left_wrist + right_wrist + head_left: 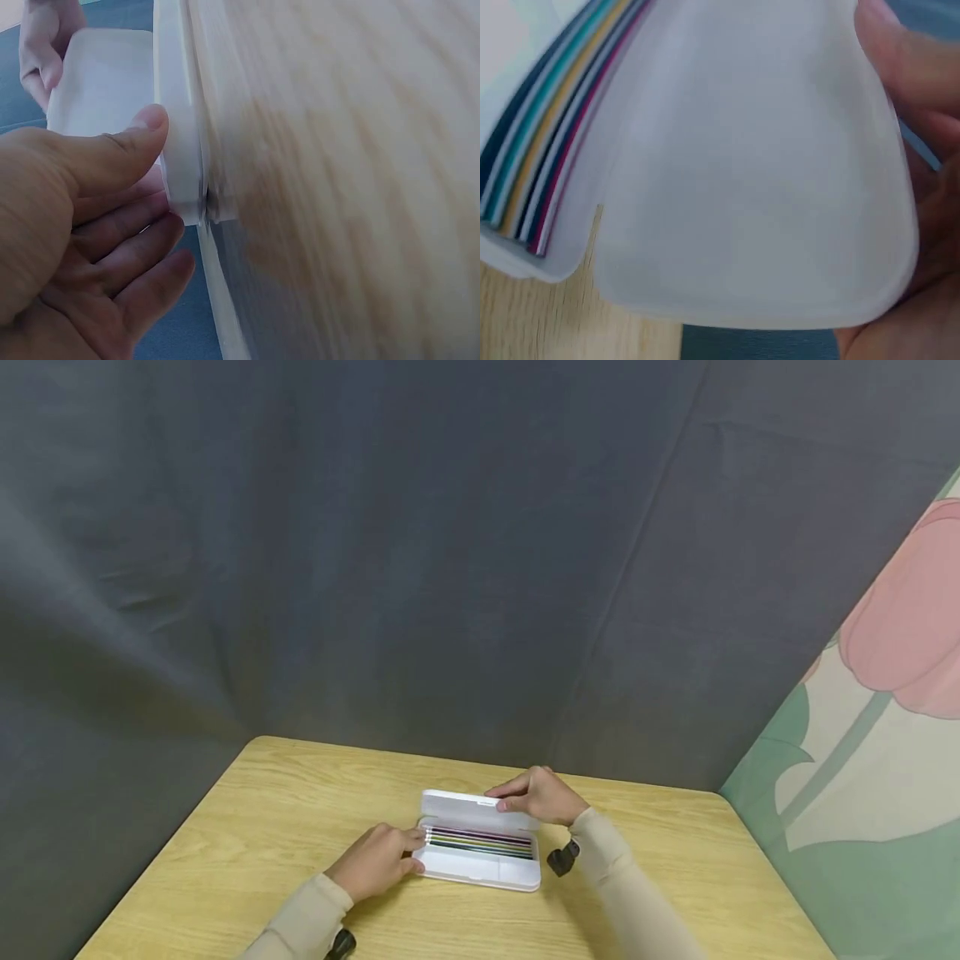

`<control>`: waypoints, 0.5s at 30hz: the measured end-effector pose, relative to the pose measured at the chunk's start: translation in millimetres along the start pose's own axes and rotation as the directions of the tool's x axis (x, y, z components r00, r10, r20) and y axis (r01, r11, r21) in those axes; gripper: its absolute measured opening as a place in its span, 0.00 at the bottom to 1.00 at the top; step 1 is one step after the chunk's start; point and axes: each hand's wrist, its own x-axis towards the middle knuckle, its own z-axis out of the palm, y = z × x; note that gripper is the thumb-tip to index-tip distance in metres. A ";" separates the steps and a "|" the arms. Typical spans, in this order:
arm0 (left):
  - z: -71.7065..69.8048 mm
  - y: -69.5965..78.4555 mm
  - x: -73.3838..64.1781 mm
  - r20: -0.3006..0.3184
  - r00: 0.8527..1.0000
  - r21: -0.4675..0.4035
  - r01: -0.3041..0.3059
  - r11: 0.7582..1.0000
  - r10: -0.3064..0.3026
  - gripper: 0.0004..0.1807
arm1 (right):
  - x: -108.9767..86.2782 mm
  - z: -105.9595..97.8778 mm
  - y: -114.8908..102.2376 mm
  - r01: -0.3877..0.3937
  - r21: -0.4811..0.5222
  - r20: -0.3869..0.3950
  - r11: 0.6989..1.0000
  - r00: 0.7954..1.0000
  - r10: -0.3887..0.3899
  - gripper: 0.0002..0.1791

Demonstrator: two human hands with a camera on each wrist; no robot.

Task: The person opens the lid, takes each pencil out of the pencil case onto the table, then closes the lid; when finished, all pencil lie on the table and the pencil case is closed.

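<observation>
A white pencil case [480,870] lies on the table with its hinged lid [457,808] raised at the back. Several colored pencils [483,842] lie side by side along its rear compartment, dark, teal, yellow and magenta in the right wrist view. My left hand [381,860] grips the case's left end, thumb at the front corner. The left wrist view shows that thumb and bent fingers [142,240] around the end of the case. With thumb inside and fingers behind, my right hand [546,795] pinches the upper edge of the lid.
The wooden table [315,802] extends around the case, its back edge close behind the lid. A dark curtain [450,568] hangs behind it. A flower-patterned panel [885,777] borders the right side.
</observation>
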 end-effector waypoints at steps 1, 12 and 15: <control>-0.3 0.2 0.3 -0.001 1.000 -0.002 0.000 1.000 0.000 0.21 | 3.0 -1.8 2.0 -0.007 0.021 -0.025 1.000 1.000 0.008 0.12; -2.7 5.8 -0.4 0.004 1.000 0.006 0.027 1.000 -0.027 0.20 | 37.9 -7.1 27.7 -0.109 0.143 -0.184 0.984 0.974 0.135 0.08; -2.7 6.6 -1.6 -0.002 1.000 0.023 0.022 0.999 -0.022 0.20 | 45.9 -5.6 33.2 -0.131 0.155 -0.192 0.979 0.968 0.160 0.07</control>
